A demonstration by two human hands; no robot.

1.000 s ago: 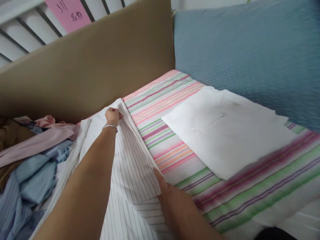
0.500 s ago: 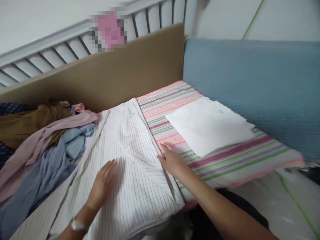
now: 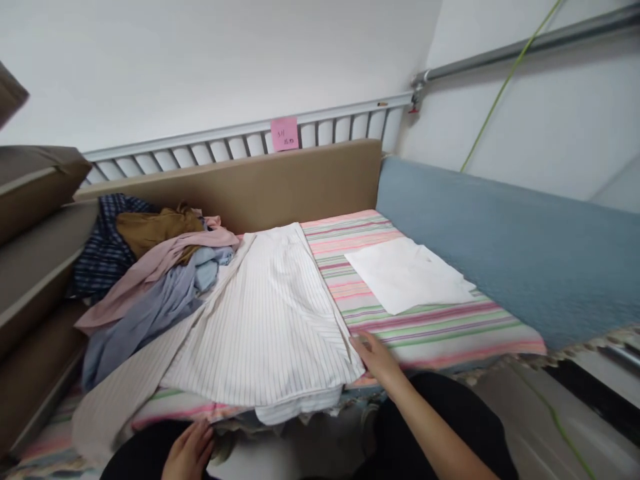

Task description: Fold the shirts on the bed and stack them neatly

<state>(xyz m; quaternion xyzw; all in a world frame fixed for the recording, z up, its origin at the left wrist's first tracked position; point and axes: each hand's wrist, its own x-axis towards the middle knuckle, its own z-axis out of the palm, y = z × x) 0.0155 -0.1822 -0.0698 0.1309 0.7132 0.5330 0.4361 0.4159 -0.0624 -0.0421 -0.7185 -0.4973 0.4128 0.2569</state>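
A white shirt [image 3: 260,320] with thin dark stripes lies spread, one long sleeve [image 3: 135,380] stretched toward the front left. At the shirt's lower right edge rests my right hand [image 3: 377,360], thumb and fingers apart, fingertips against the cloth. My left hand [image 3: 190,450] is low in the picture, in front of the bed's edge and over a dark-clothed knee. Its fingers are loosely extended and hold nothing. To the right of the shirt a flat white piece of cloth [image 3: 410,273], apparently folded, lies on the striped sheet [image 3: 350,290].
Left of the shirt is a heap of clothes: a pink garment [image 3: 150,267], a blue-grey one [image 3: 145,327], a brown one [image 3: 155,230] and a dark checked one [image 3: 103,247]. Cushions [image 3: 40,253] are stacked far left. A tan board [image 3: 300,183] and a blue padded side [image 3: 500,233] border the bed.
The view has pulled back and up, showing more wall and the cushions. My left hand has left the shirt's middle for the front edge. My right hand has slid down the shirt's right edge.
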